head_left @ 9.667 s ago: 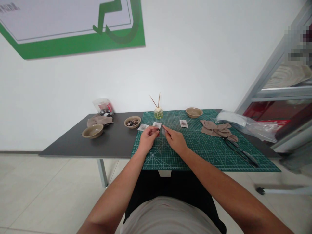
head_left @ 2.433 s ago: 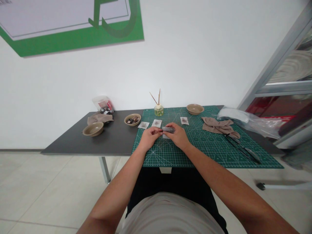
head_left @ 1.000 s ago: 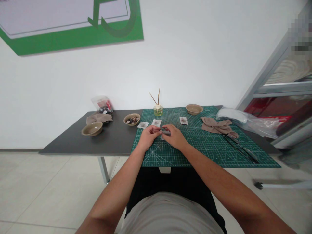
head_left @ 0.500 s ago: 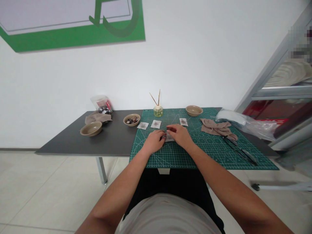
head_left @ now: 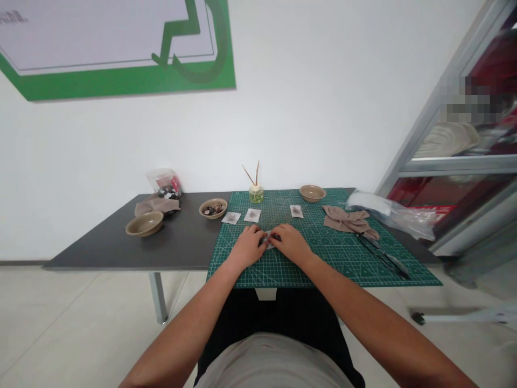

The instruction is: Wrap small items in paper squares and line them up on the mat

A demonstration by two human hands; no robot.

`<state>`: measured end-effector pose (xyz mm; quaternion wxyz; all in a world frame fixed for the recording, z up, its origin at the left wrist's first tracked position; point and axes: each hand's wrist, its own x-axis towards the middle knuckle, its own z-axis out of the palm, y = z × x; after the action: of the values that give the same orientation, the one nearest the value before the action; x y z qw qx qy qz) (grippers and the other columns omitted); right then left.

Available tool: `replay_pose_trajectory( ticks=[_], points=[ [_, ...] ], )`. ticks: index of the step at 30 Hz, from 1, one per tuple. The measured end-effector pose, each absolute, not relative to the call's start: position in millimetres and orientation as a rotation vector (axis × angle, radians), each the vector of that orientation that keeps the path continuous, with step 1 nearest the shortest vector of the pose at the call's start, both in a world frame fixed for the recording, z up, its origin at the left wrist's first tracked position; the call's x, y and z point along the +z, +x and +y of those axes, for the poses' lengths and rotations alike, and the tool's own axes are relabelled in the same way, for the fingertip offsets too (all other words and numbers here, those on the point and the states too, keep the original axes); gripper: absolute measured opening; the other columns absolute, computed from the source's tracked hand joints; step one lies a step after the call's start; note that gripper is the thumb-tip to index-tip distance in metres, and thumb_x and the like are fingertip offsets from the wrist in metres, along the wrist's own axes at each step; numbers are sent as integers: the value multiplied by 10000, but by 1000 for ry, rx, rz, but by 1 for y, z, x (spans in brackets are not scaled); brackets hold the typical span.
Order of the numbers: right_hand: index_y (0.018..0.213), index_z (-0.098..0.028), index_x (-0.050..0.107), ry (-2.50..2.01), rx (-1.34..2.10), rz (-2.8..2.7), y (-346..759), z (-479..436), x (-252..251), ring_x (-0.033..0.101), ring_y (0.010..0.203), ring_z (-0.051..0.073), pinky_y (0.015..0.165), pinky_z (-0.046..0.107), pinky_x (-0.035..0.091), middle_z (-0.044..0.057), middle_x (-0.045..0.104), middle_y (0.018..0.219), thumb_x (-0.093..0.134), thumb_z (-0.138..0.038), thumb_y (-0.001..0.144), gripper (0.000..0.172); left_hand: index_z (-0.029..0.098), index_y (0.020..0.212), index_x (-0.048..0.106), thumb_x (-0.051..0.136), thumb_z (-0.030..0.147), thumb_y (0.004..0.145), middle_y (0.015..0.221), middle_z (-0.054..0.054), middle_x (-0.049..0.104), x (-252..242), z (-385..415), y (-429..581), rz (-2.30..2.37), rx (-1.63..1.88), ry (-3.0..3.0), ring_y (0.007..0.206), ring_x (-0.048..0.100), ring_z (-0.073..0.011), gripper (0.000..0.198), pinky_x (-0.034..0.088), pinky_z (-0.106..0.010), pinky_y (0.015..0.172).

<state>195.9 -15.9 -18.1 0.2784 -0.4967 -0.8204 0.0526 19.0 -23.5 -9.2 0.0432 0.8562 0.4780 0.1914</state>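
My left hand (head_left: pixel 247 249) and my right hand (head_left: pixel 292 246) meet low over the middle of the green cutting mat (head_left: pixel 258 277). Between them is a small whitish packet (head_left: pixel 269 243), mostly covered by my fingers. Both hands are closed at its edges, thumbs and fingertips pinching it from either side. Just beyond lie flat white squares with dark centres: one packet (head_left: pixel 231 218) at the mat's left edge, another packet (head_left: pixel 252 215) beside it, and a third packet (head_left: pixel 296 211) farther right.
Left on the dark table (head_left: pixel 177 253) are a brown bowl (head_left: pixel 144 223), a bowl of small dark pieces (head_left: pixel 212 208), a cloth and a clear bag (head_left: pixel 163 183). The mat bears a reed diffuser (head_left: pixel 256 193), a bowl (head_left: pixel 312 193), a brown cloth (head_left: pixel 345 219) and black tongs (head_left: pixel 382 256).
My view has shifted slightly, so the table appears lower and farther left. My fingers have drawn closer together around the packet, covering more of it.
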Motion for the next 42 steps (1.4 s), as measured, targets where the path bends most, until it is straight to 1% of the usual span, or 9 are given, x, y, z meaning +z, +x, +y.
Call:
replay_pose_trajectory(
  ticks=[4,10,13,17,23,28,32,38,42],
  points=[
    [817,-182,656,-1365,151,-2165,195,-15,-18,566,833,178,769,287,404,43,656,834,612,-187,835,48,196,1113,624,493,315,896,1104,-77,561,-11,-26,17,1462,594,2645,1005,492,-232,280,439,-383,915],
    [798,-185,670,-1323,105,-2220,195,-17,-16,552,841,190,768,297,394,43,670,801,599,-190,839,83,203,1090,626,489,337,900,1098,-69,563,-11,-26,17,1494,595,2616,1002,491,-228,270,432,-374,902],
    [806,-196,688,-1249,146,-2276,195,-19,-15,554,826,184,758,290,394,27,685,787,614,-201,835,79,206,1082,623,475,341,906,1047,-67,563,-9,-27,18,1491,573,2615,981,491,-226,267,430,-372,885],
    [855,-196,708,-1294,175,-2259,196,-19,-12,563,819,180,747,288,400,33,697,809,599,-188,842,111,206,1087,620,484,373,898,987,-65,556,-7,-29,18,1484,533,2643,961,480,-234,287,424,-379,871],
    [777,-207,716,-1274,204,-2339,199,-15,-6,575,796,177,722,280,392,22,694,779,630,-201,811,93,201,1162,586,505,382,878,1039,-71,545,-6,-30,17,1455,517,2630,984,474,-238,347,413,-385,907],
    [814,-210,734,-1322,200,-2320,205,-13,-8,589,807,182,721,280,394,27,709,808,610,-203,823,124,208,1166,581,508,413,868,1044,-77,530,-5,-31,16,1468,504,2615,1000,469,-250,369,415,-395,902],
    [874,-225,736,-1248,223,-2369,211,-14,-8,592,824,178,737,276,402,19,717,849,612,-229,835,129,209,1164,578,492,419,876,1056,-78,524,-5,-33,17,1478,516,2606,1007,467,-250,367,411,-400,914],
    [786,-205,725,-1287,178,-2395,210,-13,-4,588,812,177,727,272,393,23,706,790,609,-202,832,126,216,1175,573,508,391,867,1088,-82,526,-3,-34,19,1518,496,2590,1045,461,-258,360,399,-417,947],
    [822,-216,726,-1164,200,-2439,206,-15,-5,586,818,180,741,275,405,15,710,805,619,-204,827,107,223,1178,570,517,367,858,1095,-78,532,-2,-33,19,1519,491,2582,1041,465,-252,355,402,-414,947]
  ],
)
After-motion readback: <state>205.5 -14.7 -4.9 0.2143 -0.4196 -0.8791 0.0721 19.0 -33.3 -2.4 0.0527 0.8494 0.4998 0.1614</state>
